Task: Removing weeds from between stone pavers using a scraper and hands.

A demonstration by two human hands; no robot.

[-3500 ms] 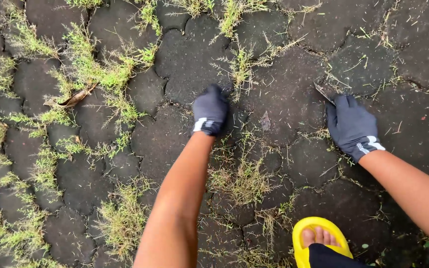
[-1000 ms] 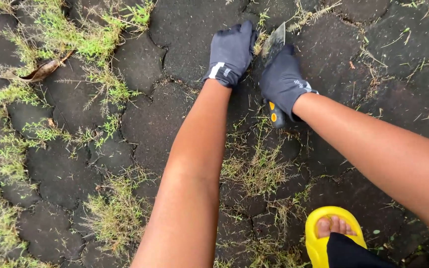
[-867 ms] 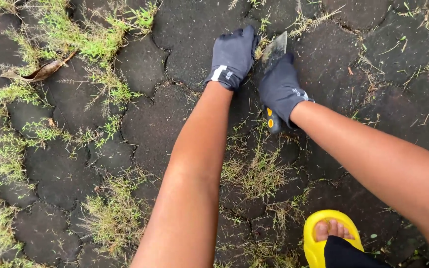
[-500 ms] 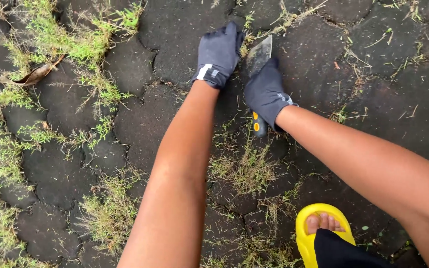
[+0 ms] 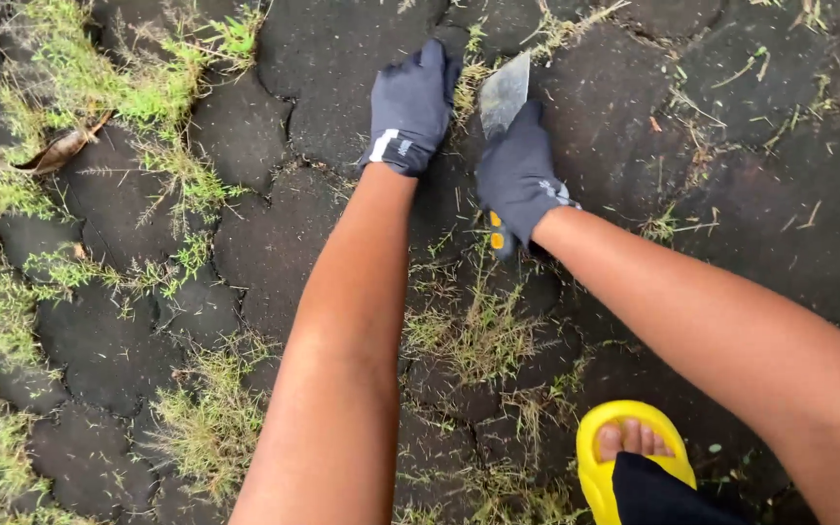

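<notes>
Right hand (image 5: 520,175) clenched on scraper (image 5: 504,92), blade at the grassy joint w/ left hand (image 5: 410,102) gripping the grass tuft (image 5: 466,83) beside it — I'd keep blade low, angled into the crack.

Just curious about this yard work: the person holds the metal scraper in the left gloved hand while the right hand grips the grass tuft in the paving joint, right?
Not quite. The head view shows the hands swapped: the right hand holds the metal scraper, and the left hand grips the grass tuft in the paving joint.
</notes>
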